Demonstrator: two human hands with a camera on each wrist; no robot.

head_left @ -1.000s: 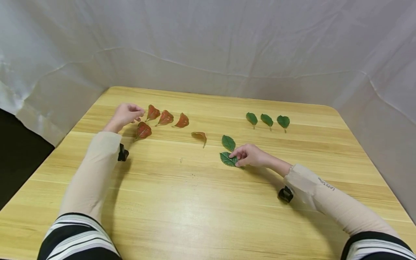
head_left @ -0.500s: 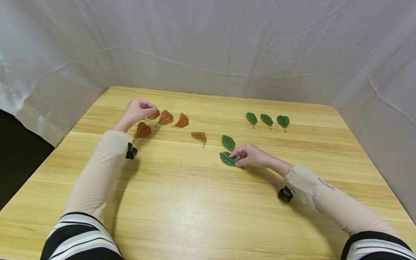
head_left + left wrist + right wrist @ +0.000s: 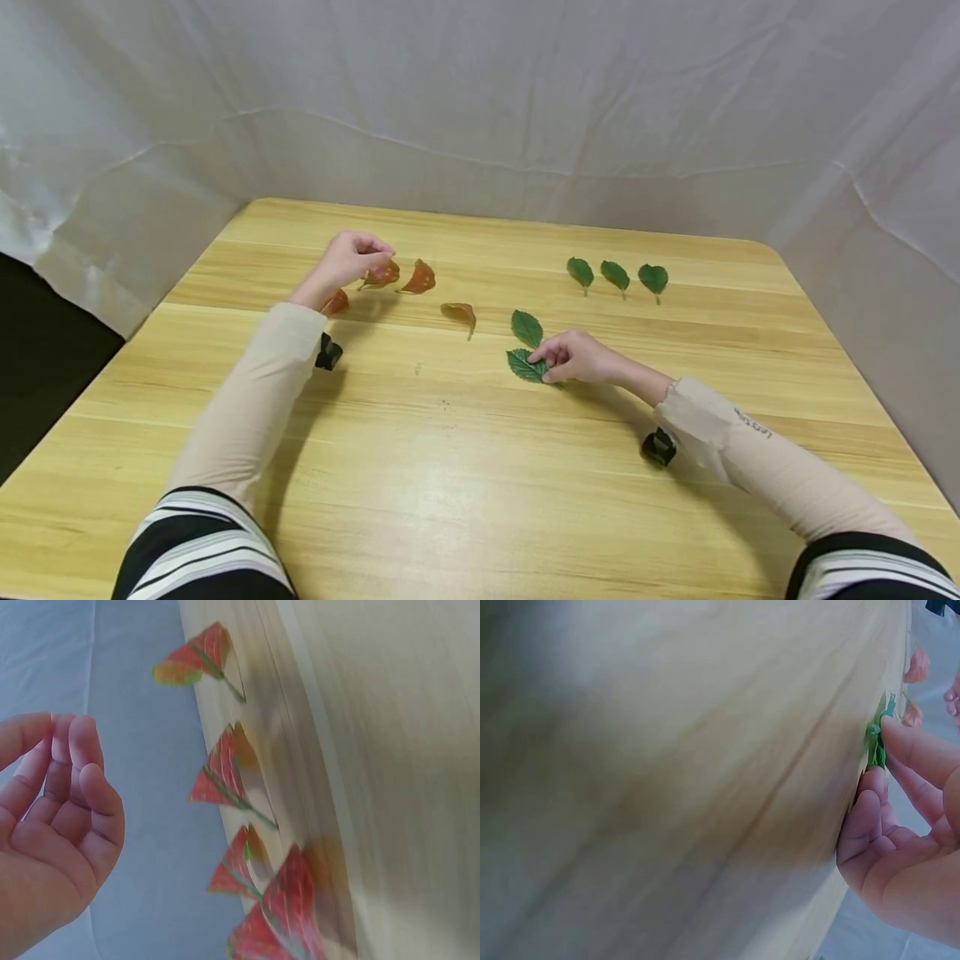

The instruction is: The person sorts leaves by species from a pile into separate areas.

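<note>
My left hand hovers over the left end of a row of red leaves, its fingers loosely curled and holding nothing. It hides the leftmost leaf. Past its fingertips lie two red leaves, and another red leaf peeks from under the wrist. The left wrist view shows several red leaves on the wood. My right hand pinches the right edge of a green leaf that lies flat on the table. In the right wrist view, index fingertip and thumb meet on the green leaf.
An orange-brown leaf lies alone between my hands. A second green leaf sits just behind the pinched one. Three small green leaves form a row at the back right. White cloth hangs behind the table.
My left hand has slid right along the row of red leaves and now covers the leftmost one. The right hand has stayed on the green leaf.
</note>
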